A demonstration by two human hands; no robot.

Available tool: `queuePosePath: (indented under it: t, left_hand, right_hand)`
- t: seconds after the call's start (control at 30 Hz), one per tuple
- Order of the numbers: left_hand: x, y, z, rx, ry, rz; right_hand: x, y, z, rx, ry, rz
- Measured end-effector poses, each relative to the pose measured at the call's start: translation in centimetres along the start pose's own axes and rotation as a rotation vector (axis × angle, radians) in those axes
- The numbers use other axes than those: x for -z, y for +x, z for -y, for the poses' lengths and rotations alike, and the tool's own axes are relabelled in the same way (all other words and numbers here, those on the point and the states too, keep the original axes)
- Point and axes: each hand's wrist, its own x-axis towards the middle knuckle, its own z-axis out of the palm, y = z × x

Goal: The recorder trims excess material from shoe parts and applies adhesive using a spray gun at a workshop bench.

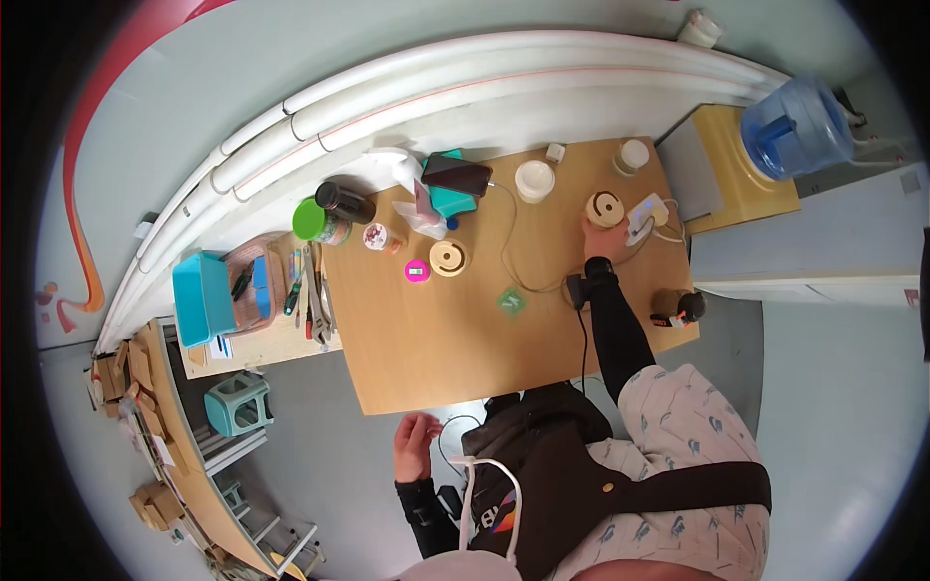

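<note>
My right hand (pixel 603 242) reaches over the right part of the wooden table and is closed round a round container with a beige top (pixel 605 209). A dark curved mark shows on that top. Beside it lies a white power strip (pixel 647 215) with a plug and cable. My left hand (pixel 416 447) is off the table's front edge, fingers loosely bent, with nothing visible in it; a thin black cable (pixel 455 419) passes close by. A similar beige round piece (pixel 448 258) rests at the table's left, next to a small pink round device with a display (pixel 417 271).
On the table (pixel 436 349) stand a white-lidded tub (pixel 535 181), a jar (pixel 633 156), a dark bottle (pixel 678 308), a green-lidded jar (pixel 312 222) and a phone (pixel 456 175). Tools (pixel 315 300) and baskets (pixel 205 300) lie left. A water dispenser (pixel 741 169) stands right.
</note>
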Motion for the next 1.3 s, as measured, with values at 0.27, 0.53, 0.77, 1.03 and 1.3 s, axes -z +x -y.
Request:
queuePosePath:
  t: [0.27, 0.53, 0.77, 1.03, 1.3]
  left_hand:
    - [-8.8, 3.9, -6.6, -0.436, 0.842, 0.289]
    - [-17.0, -0.7, -13.2, -1.024, 1.282, 0.489]
    - [-15.3, -4.6, -14.6, -0.97, 1.294, 0.529]
    - [-9.1, -8.2, -15.5, -0.791, 0.438, 0.317]
    - [4.8, -8.2, -11.1, -0.655, -0.408, 0.148]
  right_hand:
    - [11.6, -9.8, 6.3, 0.193, 0.299, 0.35]
    - [22.5, -18.6, 14.0, 0.367, 0.573, 0.912]
    - [26.9, -21.4, 18.6, 0.558, 0.467, 1.164]
    - [31.4, -22.0, 22.8, 0.802, 0.373, 1.079]
    - [39.4, -20.0, 31.2, 0.959, 0.467, 1.077]
